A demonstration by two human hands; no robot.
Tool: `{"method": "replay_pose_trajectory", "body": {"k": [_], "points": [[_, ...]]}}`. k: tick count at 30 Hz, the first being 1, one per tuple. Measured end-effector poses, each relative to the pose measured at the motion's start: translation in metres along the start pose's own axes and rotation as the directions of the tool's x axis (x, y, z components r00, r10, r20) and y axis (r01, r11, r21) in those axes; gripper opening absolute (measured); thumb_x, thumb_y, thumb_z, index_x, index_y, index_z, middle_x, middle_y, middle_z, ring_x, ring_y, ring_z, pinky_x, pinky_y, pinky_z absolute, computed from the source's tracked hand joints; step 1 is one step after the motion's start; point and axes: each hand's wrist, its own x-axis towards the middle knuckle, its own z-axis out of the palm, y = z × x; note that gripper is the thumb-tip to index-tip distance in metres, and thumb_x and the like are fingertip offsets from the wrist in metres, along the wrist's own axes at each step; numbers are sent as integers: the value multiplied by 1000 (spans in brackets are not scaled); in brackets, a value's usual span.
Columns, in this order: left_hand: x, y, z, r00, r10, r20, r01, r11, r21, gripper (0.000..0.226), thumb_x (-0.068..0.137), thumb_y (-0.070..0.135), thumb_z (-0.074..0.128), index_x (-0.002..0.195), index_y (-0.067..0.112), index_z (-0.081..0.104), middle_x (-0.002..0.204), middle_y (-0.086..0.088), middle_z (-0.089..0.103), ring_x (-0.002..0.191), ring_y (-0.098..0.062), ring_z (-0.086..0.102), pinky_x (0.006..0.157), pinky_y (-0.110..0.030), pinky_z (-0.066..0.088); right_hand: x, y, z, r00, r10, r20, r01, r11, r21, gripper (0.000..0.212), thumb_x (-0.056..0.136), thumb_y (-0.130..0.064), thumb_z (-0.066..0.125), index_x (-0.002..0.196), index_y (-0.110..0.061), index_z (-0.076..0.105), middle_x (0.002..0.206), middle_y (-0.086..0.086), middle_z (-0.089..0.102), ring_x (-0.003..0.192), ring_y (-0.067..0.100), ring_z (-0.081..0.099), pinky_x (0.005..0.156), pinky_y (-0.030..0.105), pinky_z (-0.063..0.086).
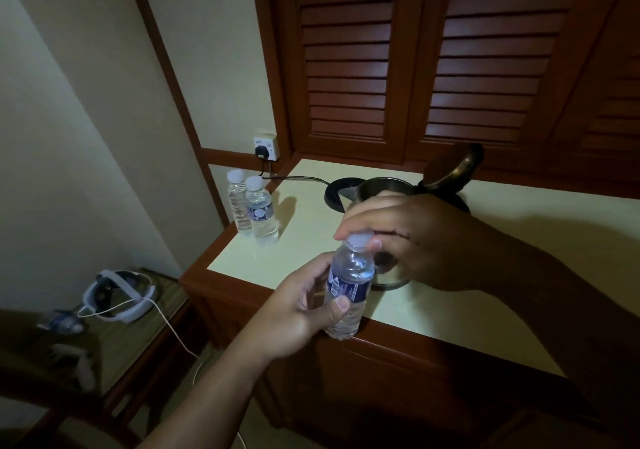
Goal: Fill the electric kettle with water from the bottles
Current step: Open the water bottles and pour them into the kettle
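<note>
Head view: a left hand [301, 306] wraps the small clear plastic water bottle with a blue label [349, 286] at the near edge of the cream countertop [304, 237], while the right hand [415, 237] pinches its white screw cap [360, 240]. The steel electric kettle [377, 187], lid up, stands just behind at 1 o'clock. Squeezing the thin bottle as the cap frees would likely spurt water off the edge.

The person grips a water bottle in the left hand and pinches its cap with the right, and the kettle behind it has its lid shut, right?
Not quite. The head view shows the kettle with its lid tipped open, not shut. The rest stands: the left hand grips the water bottle and the right hand pinches its cap.
</note>
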Motion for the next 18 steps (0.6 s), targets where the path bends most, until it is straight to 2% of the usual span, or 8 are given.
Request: {"method": "replay_pose_trajectory", "body": {"k": [2,6,8,10,12,14,16,18], "points": [[3,1,2,1000,5,23,-5,1000,-3,56,94,30,65,146,12,55,134,6,71,127,-12,64,100,-20,48,-9,2,-1,999,-28,-36,28,1000,4,34,100,-13,51,126,-22,70,130,-7,65,124,4,54,107,16,39],[13,2,8,998,0,69,0,1000,-8,56,95,27,65,147,11,54,136,-1,70,129,-18,64,101,-23,49,-25,8,-1,996,16,-88,-16,1000,7,45,96,10,55,130,-17,68,133,-5,64,126,-5,51,105,5,34],[16,2,11,997,-9,75,9,1000,-5,56,95,29,66,147,13,54,136,-1,70,129,-19,64,101,-25,50,-34,10,0,989,64,-131,-53,995,81,43,97,11,51,131,-11,66,132,-1,63,123,-16,48,100,1,33],[18,2,14,998,-14,65,14,1000,0,57,94,32,67,147,16,55,136,-2,70,129,-21,64,101,-28,50,-43,11,1,968,101,-232,-88,994,62,40,98,5,51,130,-14,66,129,-5,63,119,-22,44,97,-1,30],[20,1,17,999,-14,42,13,1000,8,58,93,34,68,147,18,55,136,-1,70,130,-23,64,101,-30,51,-54,13,7,923,180,-340,-171,984,57,34,98,-9,56,126,-23,68,127,-11,63,115,-11,52,93,1,34],[21,-1,19,1000,-10,18,10,1000,23,57,93,35,68,146,19,56,137,-1,70,130,-23,64,102,-31,52,-66,16,21,856,295,-426,-255,955,150,24,97,-16,63,119,-23,70,117,-10,65,100,-1,62,85,4,42],[22,-2,19,1000,-11,-2,11,999,45,57,92,37,68,145,20,56,137,1,70,130,-20,64,103,-31,53,-81,26,45,775,391,-496,-339,920,195,15,94,-16,71,108,-20,71,106,-11,66,94,-1,64,80,4,45],[22,-3,18,1000,-17,-25,19,998,62,58,92,39,68,146,22,55,137,4,70,131,-17,64,105,-33,52,-95,36,70,710,492,-503,-426,870,250,8,94,-22,72,101,-23,69,103,-16,67,97,-3,63,81,6,46]]}}
